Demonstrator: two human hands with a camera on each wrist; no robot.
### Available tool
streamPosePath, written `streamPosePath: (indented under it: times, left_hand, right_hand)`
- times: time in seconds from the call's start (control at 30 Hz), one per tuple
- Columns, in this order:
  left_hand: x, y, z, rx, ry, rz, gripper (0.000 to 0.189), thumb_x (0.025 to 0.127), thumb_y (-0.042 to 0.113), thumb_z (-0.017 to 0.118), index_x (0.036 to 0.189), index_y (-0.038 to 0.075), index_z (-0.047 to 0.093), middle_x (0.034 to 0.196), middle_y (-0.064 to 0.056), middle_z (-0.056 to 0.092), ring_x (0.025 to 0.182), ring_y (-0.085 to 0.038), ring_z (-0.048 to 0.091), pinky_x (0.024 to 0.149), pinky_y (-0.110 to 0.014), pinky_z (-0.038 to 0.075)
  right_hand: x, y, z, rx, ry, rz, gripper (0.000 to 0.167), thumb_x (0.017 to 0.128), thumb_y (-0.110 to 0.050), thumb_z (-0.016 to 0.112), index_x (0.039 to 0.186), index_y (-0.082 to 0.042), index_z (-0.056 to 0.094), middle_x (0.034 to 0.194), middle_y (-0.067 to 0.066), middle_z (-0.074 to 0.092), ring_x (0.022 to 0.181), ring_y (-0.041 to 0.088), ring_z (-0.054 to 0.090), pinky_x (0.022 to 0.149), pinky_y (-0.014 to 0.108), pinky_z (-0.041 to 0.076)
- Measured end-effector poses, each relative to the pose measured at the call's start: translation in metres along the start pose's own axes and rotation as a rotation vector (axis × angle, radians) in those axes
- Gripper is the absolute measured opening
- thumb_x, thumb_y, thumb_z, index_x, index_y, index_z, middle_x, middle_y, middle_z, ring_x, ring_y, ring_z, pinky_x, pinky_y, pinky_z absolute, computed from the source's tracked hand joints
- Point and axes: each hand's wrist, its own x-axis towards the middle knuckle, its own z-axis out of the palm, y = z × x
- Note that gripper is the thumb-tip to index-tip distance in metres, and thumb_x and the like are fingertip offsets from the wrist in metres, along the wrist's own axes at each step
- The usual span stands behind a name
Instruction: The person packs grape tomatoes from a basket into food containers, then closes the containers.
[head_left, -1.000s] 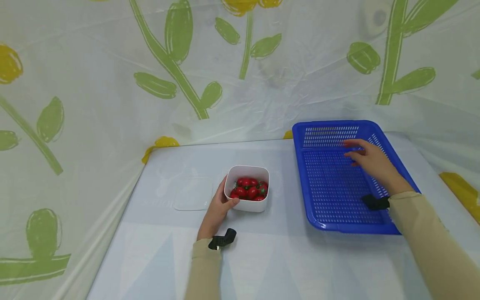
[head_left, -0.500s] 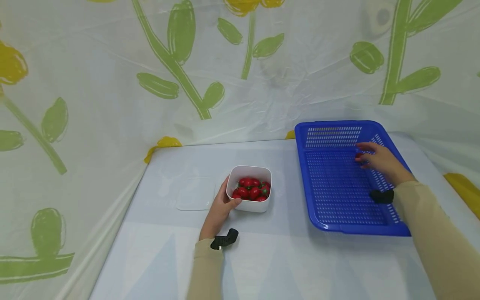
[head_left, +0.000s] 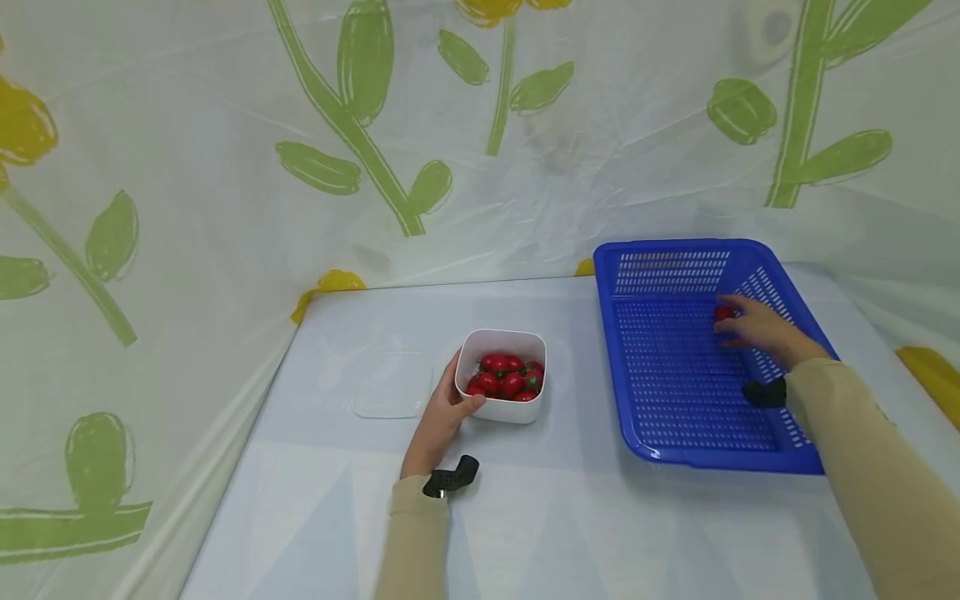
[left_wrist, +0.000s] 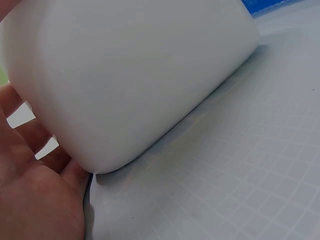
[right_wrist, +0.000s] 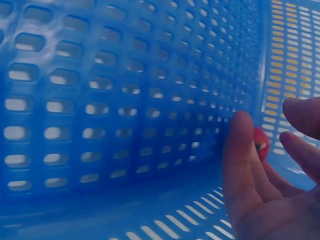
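My left hand (head_left: pixel 438 417) holds the near left corner of a square white container (head_left: pixel 517 412), which stands on the table with several small red tomatoes (head_left: pixel 504 379) inside. In the left wrist view, the container's white wall (left_wrist: pixel 130 75) fills much of the picture, with the fingers curled along its side. My right hand (head_left: pixel 767 328) reaches into the blue basket (head_left: pixel 611 367), its fingers spread about a single red tomato (head_left: pixel 723 313). From the right wrist, this tomato (right_wrist: pixel 261 145) shows partly behind one finger, with a gap between it and the other fingertips.
A clear flat lid (head_left: pixel 392 387) lies left of the white container. The blue basket has perforated walls and occupies the table's right side. Behind the table (head_left: pixel 510 517) hangs a plastic curtain (head_left: pixel 225 183) with a leaf and flower print.
My right hand has shifted right within the basket, and the tomato by its fingers has come into sight. My left hand stays on the container. The head view has turned slightly left.
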Motion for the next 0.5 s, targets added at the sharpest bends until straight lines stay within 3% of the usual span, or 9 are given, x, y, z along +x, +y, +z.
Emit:
streamPosePath:
  times: [0.2, 0.3, 0.5]
  left_hand:
    - [-0.0028, 0.0087, 0.0035, 0.006, -0.002, -0.007, 0.073, 0.085, 0.004, 0.057, 0.142, 0.030, 0.019, 0.144, 0.004, 0.023, 0.131, -0.019, 0.022, 0.100, -0.032, 0.030]
    - [-0.0003, -0.0002, 0.0009, 0.022, 0.011, -0.007, 0.073, 0.084, 0.010, 0.060, 0.140, 0.034, 0.021, 0.142, 0.008, 0.024, 0.130, -0.016, 0.024, 0.099, -0.032, 0.032]
    - [-0.0012, 0.0047, 0.0025, 0.018, 0.005, -0.024, 0.073, 0.084, 0.007, 0.059, 0.142, 0.030, 0.019, 0.144, 0.004, 0.023, 0.131, -0.018, 0.023, 0.099, -0.033, 0.031]
  right_hand:
    - [0.0037, 0.0035, 0.0040, -0.044, -0.017, 0.026, 0.063, 0.089, -0.005, 0.045, 0.137, 0.011, 0.009, 0.132, 0.037, 0.017, 0.115, 0.048, 0.032, 0.088, 0.046, 0.042]
    - [0.0045, 0.0036, 0.0060, -0.070, -0.016, 0.031, 0.061, 0.088, -0.004, 0.047, 0.137, 0.011, 0.013, 0.131, 0.037, 0.019, 0.114, 0.048, 0.032, 0.087, 0.047, 0.043]
    - [0.0066, 0.0061, 0.0077, -0.146, -0.014, 0.021, 0.057, 0.086, -0.003, 0.049, 0.135, 0.010, 0.022, 0.127, 0.037, 0.025, 0.111, 0.049, 0.035, 0.083, 0.046, 0.046]
